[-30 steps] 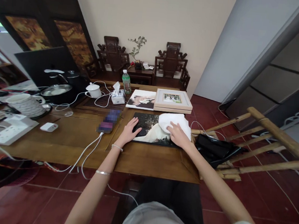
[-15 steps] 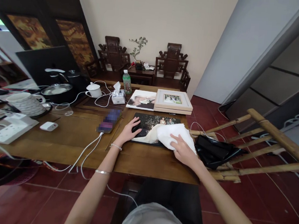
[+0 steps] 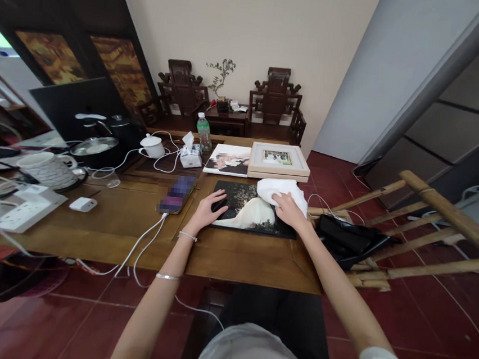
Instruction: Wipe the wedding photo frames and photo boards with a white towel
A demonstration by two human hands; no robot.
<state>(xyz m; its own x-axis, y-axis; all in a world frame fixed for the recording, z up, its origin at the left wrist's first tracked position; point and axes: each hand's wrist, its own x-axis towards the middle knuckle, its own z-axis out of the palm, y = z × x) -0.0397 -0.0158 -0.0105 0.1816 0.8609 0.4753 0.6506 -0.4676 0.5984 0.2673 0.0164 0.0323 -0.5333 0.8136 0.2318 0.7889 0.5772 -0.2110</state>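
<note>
A dark photo panel lies flat on the wooden table before me, showing a figure in a long white dress train. My left hand rests on its left edge, fingers spread. Under my right hand is a bunched white cloth, gripped and pressed onto the panel's upper right part, which it hides. Just behind the panel lie a white-edged photo print and a pale wooden picture frame with a small photo in it.
Left of the panel is a phone on a white cable. Further left are a charger, a power strip, a mug and a lidded cup. A tissue box and bottle stand behind. A bamboo chair holds a black bag.
My right hand has slid the white cloth away from me, toward the panel's far right corner, uncovering its near right part. My left hand stays on the left edge.
</note>
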